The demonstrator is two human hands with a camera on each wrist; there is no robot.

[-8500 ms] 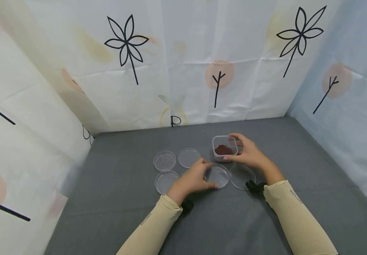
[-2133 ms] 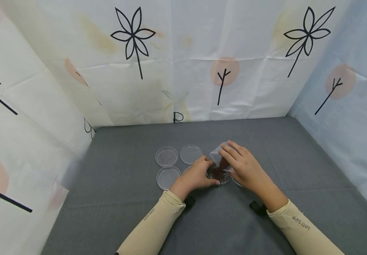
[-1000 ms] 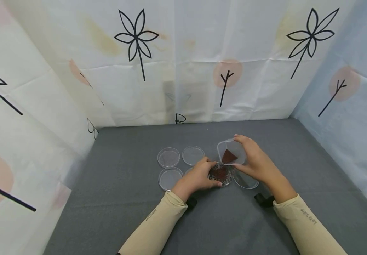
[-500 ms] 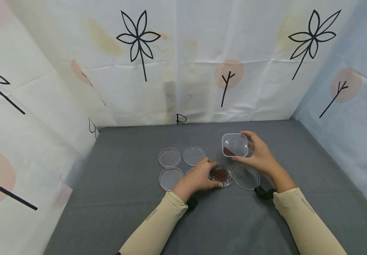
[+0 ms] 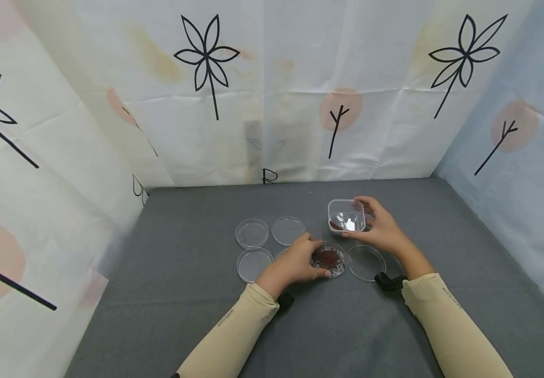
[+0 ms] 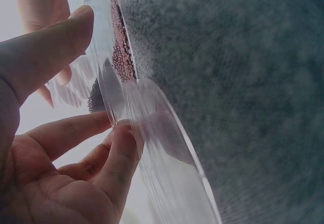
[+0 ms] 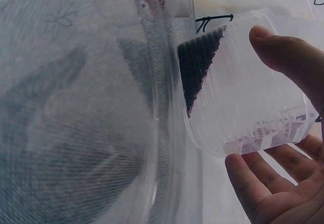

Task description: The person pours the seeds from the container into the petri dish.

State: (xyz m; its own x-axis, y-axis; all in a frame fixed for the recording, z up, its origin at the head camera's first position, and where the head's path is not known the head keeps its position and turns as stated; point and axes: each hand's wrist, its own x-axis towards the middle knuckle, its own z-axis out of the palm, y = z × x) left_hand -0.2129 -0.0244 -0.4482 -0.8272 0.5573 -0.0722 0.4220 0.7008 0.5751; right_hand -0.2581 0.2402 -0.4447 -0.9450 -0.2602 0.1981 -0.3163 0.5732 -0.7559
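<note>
My left hand [image 5: 295,265] holds a round petri dish [image 5: 335,269] at its rim, thumb on the near side and fingers on the far side. Small reddish-brown beads [image 5: 327,257] lie in a loose patch in that dish. My right hand [image 5: 380,226] grips a clear square plastic tub [image 5: 346,212] by its side, just behind the dish. In the right wrist view the tub is tilted, and a small heap of dark beads [image 7: 197,67] is gathered in one corner. Thumb and fingers span the tub's wall there.
To the left lie clear petri dishes, including the back left dish [image 5: 252,233], the back middle dish [image 5: 288,231] and the front left dish [image 5: 255,265]. One more is mostly hidden by my left hand. Another dish [image 5: 366,263] sits on the right, on grey cloth [image 5: 182,294].
Beads have been poured from the tub into the dish, which held none at first. The right hand has tipped the tub back and drawn it behind the dish. The left hand stays put.
</note>
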